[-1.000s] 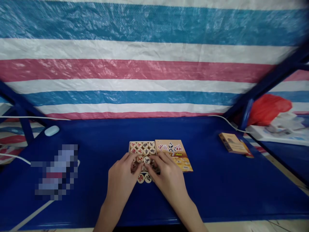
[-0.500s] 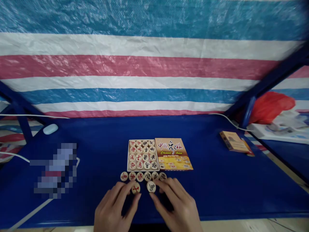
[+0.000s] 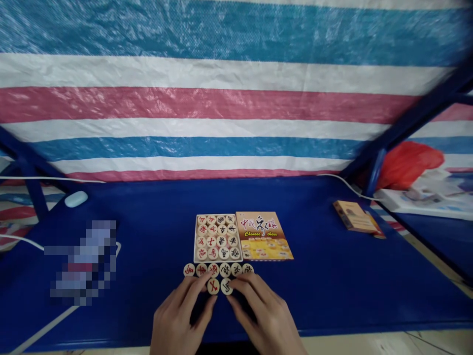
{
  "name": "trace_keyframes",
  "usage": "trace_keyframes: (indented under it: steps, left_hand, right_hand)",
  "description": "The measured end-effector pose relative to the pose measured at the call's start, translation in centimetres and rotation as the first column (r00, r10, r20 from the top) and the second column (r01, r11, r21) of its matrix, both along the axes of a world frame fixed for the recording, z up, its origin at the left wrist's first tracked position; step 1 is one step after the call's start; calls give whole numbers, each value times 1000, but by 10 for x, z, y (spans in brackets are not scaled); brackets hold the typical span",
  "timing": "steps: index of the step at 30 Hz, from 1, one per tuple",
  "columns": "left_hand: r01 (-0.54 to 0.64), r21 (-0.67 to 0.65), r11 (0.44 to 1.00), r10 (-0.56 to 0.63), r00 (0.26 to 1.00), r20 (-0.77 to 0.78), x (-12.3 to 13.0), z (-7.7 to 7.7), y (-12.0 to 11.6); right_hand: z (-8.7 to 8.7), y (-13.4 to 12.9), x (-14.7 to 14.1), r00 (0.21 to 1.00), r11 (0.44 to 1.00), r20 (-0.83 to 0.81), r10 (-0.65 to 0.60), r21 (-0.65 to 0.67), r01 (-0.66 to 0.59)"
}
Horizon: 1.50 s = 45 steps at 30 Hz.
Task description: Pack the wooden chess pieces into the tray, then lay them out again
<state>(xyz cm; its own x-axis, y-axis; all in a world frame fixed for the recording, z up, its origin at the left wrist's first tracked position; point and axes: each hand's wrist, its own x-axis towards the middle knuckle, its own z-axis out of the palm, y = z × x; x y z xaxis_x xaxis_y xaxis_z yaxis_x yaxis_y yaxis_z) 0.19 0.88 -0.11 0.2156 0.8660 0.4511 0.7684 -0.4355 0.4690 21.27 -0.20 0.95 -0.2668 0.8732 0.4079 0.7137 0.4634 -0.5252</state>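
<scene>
Two loose round pieces, a red-marked piece point(image 3: 213, 286) and a black-marked piece point(image 3: 226, 286), now sit touching just below a row of six pieces point(image 3: 219, 269); half a second ago they lay apart. The left hand point(image 3: 181, 315) pinches the red one, the right hand point(image 3: 264, 315) the black. Beyond lie the filled box tray point(image 3: 218, 237) and its lid point(image 3: 264, 235) on the blue table point(image 3: 332, 276).

Two round pale wooden discs lie flat and touching on the blue table, red-marked disc point(image 3: 213, 286) at 9 o'clock of black-marked disc point(image 3: 226, 286), just below a six-disc row point(image 3: 218, 269).
</scene>
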Motion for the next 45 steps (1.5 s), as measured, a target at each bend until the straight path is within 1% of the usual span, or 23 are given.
trace_keyframes:
  steps: [3,6,8,10,12,15,17,19,21,23,27,31,33,35,38,40,41,43,45]
  left_hand:
    - [14,-48,999,-12,998,59,0,1,-2]
    - [14,-146,989,14,981,191,0,7,-2]
    - [7,-189,982,43,965,259,-1,14,4]
    - [-19,-181,983,69,960,271,-2,23,17]
    - [-77,-160,984,109,973,205,-3,32,35]
    - [-173,-189,967,172,985,-19,0,43,64]
    - [-222,-217,951,190,969,-159,5,47,78]
    - [-259,-223,940,207,950,-234,10,47,86]
    - [-287,-233,929,226,940,-256,15,46,88]
    - [-296,-250,922,235,940,-247,17,44,87]
    - [-279,-284,918,227,953,-202,16,42,85]
    - [-259,-282,924,226,963,-143,11,39,86]
    - [-243,-267,933,229,970,-83,8,39,85]
    - [-235,-218,947,240,971,-5,4,40,78]
    - [-217,-84,973,224,971,89,-3,42,55]
    - [-186,-32,982,189,978,92,-9,40,33]
    - [-178,-33,983,181,980,78,-12,38,21]
    - [-159,-54,986,161,986,40,-18,30,-1]
    - [-149,-50,988,150,988,19,-23,20,-17]
  right_hand:
    - [-1,-1,1,1000,1000,5,4,-16,-4]
    - [0,-1,3,999,1000,-33,-4,-31,3]
    - [3,2,4,998,999,-58,-32,-21,31]
    - [7,11,6,994,996,-66,-83,26,85]
    - [12,24,7,986,983,-53,-157,82,161]
    - [16,49,8,963,959,28,-267,111,263]
    - [16,64,9,951,953,100,-293,108,283]
    - [13,74,9,942,953,154,-299,96,287]
    - [11,79,9,934,952,186,-306,82,296]
    - [9,81,8,928,951,206,-310,80,300]
    - [12,85,7,919,951,242,-310,87,298]
    - [17,89,7,919,952,247,-306,81,295]
    - [19,88,7,930,952,206,-305,75,296]
    - [21,82,9,943,951,134,-306,81,298]
    - [22,61,13,955,951,11,-295,103,292]
    - [19,40,16,963,957,-36,-268,108,270]
    - [16,28,19,970,964,-39,-240,105,243]
    - [7,5,24,983,978,1,-184,95,183]
    - [-2,-14,29,991,987,31,-130,101,126]
